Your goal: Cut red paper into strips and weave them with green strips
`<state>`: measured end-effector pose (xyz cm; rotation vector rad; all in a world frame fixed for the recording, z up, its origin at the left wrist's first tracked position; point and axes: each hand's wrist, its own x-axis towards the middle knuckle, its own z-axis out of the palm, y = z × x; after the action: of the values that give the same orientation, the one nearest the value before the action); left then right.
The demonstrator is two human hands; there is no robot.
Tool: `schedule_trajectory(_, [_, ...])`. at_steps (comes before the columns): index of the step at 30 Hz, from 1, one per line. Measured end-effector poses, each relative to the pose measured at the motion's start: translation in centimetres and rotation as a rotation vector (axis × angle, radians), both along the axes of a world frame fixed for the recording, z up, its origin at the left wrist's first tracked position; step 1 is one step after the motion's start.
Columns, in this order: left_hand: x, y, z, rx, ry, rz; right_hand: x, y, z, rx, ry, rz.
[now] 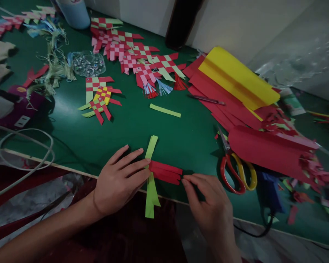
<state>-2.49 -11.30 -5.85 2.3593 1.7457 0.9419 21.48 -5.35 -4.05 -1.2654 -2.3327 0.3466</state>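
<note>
Red paper strips (166, 172) lie side by side near the table's front edge, crossed by light green paper strips (152, 190) whose ends stick out above and below. My left hand (123, 179) rests over the crossing with its fingers stretched out, the fingertips pressing on the paper and hiding part of it. My right hand (208, 199) is closed in a pinch, thumb and forefinger at the right end of the lowest red strip. A single loose green strip (165, 110) lies further back on the table.
Scissors (233, 164) with red and yellow handles lie right of my right hand, beside red paper sheets (268, 149) and a yellow sheet (235, 76). Woven paper fish (130, 60) are piled at the back. A purple glue gun-like device (24, 106) and a white cable (50, 146) are left.
</note>
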Motion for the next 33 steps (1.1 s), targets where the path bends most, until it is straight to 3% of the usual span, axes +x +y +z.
schedule_trajectory(6, [0.0,0.1,0.2,0.006,-0.003,-0.004,-0.9,-0.5,-0.7,0.016,-0.09,-0.047])
schedule_trajectory(15, [-0.2,-0.1,0.0,-0.02,-0.002,-0.013,-1.4,-0.3,0.2,-0.143,-0.131,-0.053])
schedule_trajectory(20, [-0.2,-0.1,0.0,-0.018,-0.005,-0.013,-1.6,-0.3,0.3,-0.159,-0.137,-0.032])
schedule_trajectory(24, [-0.2,0.0,-0.1,-0.012,-0.002,-0.004,-1.8,-0.2,0.8,-0.193,-0.019,0.001])
schedule_trajectory(33, [-0.2,-0.1,-0.3,-0.019,0.003,-0.004,-4.2,-0.1,2.0,-0.49,0.385,-0.105])
